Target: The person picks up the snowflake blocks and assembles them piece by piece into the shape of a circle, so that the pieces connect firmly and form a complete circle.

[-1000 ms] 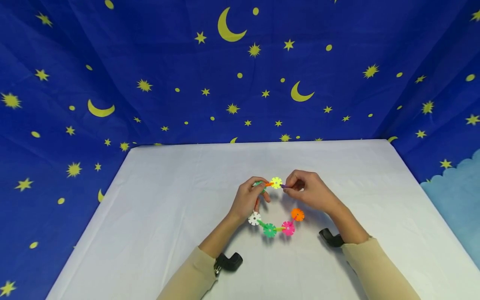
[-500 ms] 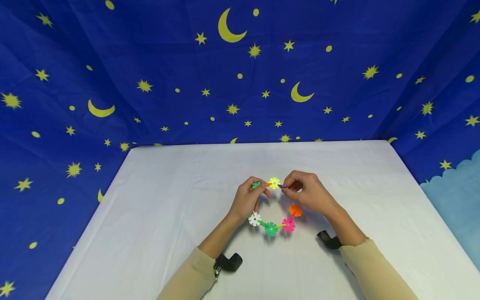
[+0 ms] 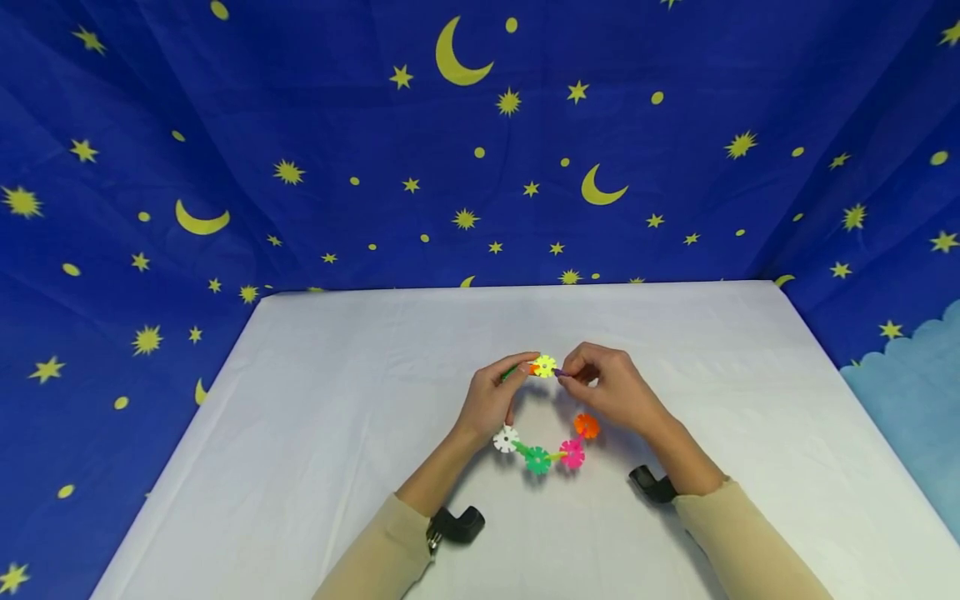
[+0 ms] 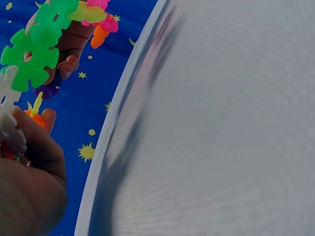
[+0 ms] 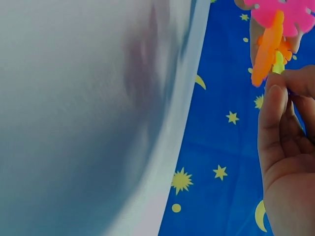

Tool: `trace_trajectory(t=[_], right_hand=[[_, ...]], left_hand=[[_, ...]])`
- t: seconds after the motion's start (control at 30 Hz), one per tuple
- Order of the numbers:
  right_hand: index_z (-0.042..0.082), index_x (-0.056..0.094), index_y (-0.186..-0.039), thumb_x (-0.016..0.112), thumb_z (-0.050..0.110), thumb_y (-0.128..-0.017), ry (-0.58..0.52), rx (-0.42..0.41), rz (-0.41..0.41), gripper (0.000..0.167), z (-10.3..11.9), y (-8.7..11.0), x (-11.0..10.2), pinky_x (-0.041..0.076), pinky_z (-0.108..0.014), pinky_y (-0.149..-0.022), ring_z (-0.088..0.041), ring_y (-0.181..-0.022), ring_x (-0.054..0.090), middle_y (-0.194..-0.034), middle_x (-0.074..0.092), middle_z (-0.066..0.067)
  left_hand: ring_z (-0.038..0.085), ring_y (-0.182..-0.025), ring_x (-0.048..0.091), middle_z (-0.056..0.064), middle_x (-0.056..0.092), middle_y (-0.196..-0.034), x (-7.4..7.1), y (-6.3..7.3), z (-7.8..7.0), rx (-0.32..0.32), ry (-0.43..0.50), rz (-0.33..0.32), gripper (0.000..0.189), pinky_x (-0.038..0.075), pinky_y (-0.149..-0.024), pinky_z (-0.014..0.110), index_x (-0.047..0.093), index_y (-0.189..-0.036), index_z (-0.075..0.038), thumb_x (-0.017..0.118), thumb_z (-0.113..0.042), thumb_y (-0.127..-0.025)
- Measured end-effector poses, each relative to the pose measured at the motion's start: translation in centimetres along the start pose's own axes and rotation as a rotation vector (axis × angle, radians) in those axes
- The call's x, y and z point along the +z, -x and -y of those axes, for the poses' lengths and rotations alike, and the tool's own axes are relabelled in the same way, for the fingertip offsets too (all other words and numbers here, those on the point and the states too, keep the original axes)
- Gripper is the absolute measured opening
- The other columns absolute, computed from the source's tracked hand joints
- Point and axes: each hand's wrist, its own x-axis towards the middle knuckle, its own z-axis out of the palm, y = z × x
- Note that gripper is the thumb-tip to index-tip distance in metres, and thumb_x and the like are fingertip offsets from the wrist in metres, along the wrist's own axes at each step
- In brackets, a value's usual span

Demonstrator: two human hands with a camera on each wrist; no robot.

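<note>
A chain of notched interlocking discs hangs between both hands in a curve open at the right. My left hand holds it at the upper left, thumb and fingers on the orange disc beside the yellow disc. My right hand pinches a purple disc, mostly hidden by the fingers, at the yellow disc's right edge. Lower down hang a white disc, a green disc, a pink disc and, at the loose end, another orange disc. The right wrist view shows the pink disc large.
A white-covered table lies under the hands. Behind and beside it hangs a blue cloth with yellow moons and stars. Black curved devices sit at the left wrist and the right wrist.
My right hand has shifted slightly left with the purple and yellow discs. The left fingers now reach closer to the yellow disc. A green disc at the left hand has turned nearly edge-on.
</note>
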Motion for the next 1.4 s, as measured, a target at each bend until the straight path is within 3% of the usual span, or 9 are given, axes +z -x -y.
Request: trace_trajectory(t=[0.07,0.27,0.37,0.47,0.7,0.83,0.97,1.13,1.4], right_hand=[[0.011,0.066,-0.083,0.071,0.005,-0.085,-0.001,-0.016,-0.012,0.009,0.0,0.0,0.2,0.054,-0.026,-0.064,-0.009,-0.072,0.062,-0.087,0.064,0.005],[0.01,0.065,-0.08,0.071,0.002,-0.085,0.036,-0.052,-0.055,0.012,-0.1,0.0,0.6,0.054,-0.025,-0.064,-0.008,-0.074,0.063,-0.086,0.063,0.006],[0.011,0.066,-0.081,0.071,0.002,-0.085,0.052,-0.07,-0.065,0.011,-0.2,-0.1,0.8,0.054,-0.025,-0.064,-0.008,-0.075,0.063,-0.087,0.063,0.006],[0.01,0.067,-0.083,0.071,0.002,-0.085,0.051,-0.078,-0.068,0.01,-0.2,-0.1,0.9,0.055,-0.024,-0.064,-0.009,-0.076,0.064,-0.088,0.063,0.005],[0.014,0.066,-0.089,0.073,0.009,-0.085,0.022,0.012,-0.052,0.009,-0.2,-0.3,0.5,0.054,-0.027,-0.066,-0.009,-0.074,0.063,-0.089,0.065,0.007],[0.019,0.066,-0.091,0.076,0.017,-0.084,-0.006,0.11,-0.043,0.013,-0.6,0.0,0.0,0.053,-0.032,-0.062,-0.01,-0.069,0.061,-0.083,0.065,0.009],[0.02,0.067,-0.092,0.074,0.027,-0.086,-0.01,0.193,-0.012,0.011,-1.4,0.3,-0.6,0.052,-0.033,-0.065,-0.012,-0.071,0.061,-0.081,0.066,0.008],[0.022,0.07,-0.093,0.071,0.033,-0.088,-0.007,0.272,0.085,0.012,-2.0,0.4,-1.5,0.048,-0.029,-0.061,-0.018,-0.07,0.057,-0.081,0.065,0.004],[0.006,0.068,-0.11,0.065,0.03,-0.093,-0.123,0.333,0.216,0.03,-2.8,0.4,-1.9,0.052,-0.035,-0.057,-0.025,-0.065,0.058,-0.085,0.066,-0.004]], left_hand=[[0.016,-0.032,0.037,0.006,0.039,-0.047,-0.1,-0.2,0.7,-0.002,-0.008,-0.002,0.033,0.036,-0.033,0.028,0.065,-0.126,-0.016,0.052,-0.032,-0.1],[0.007,-0.031,0.036,0.015,0.06,-0.067,0.2,0.8,-2.1,-0.031,-0.046,-0.034,0.028,0.039,-0.034,0.027,0.066,-0.124,-0.017,0.052,-0.021,-0.101],[0.006,-0.032,0.037,0.013,0.067,-0.084,0.2,1.0,-2.7,-0.026,-0.05,-0.031,0.028,0.039,-0.035,0.027,0.066,-0.124,-0.015,0.051,-0.02,-0.101],[0.006,-0.033,0.037,0.007,0.067,-0.086,0.1,1.1,-3.1,-0.02,-0.041,-0.038,0.028,0.039,-0.035,0.028,0.066,-0.123,-0.013,0.051,-0.019,-0.101],[0.01,-0.032,0.038,0.018,0.048,-0.053,-0.1,0.7,-2.8,-0.006,0.024,-0.049,0.027,0.037,-0.034,0.027,0.065,-0.123,-0.007,0.053,-0.015,-0.099],[0.011,-0.031,0.038,0.013,0.042,-0.045,-0.2,0.5,-2.5,-0.017,0.062,-0.079,0.028,0.037,-0.034,0.027,0.064,-0.122,-0.004,0.054,-0.015,-0.099],[0.012,-0.031,0.038,0.006,0.041,-0.044,-0.4,0.5,-2.3,-0.001,0.088,-0.108,0.029,0.039,-0.035,0.028,0.063,-0.123,-0.002,0.053,-0.016,-0.1],[0.015,-0.03,0.038,0.01,0.041,-0.044,-0.5,-0.2,-0.3,0.027,0.115,-0.157,0.028,0.038,-0.033,0.031,0.064,-0.123,-0.005,0.053,-0.018,-0.1],[0.019,-0.029,0.037,0.011,0.041,-0.044,-0.5,-0.5,1.1,0.056,0.129,-0.239,0.026,0.035,-0.031,0.031,0.068,-0.116,-0.014,0.058,-0.029,-0.097]])
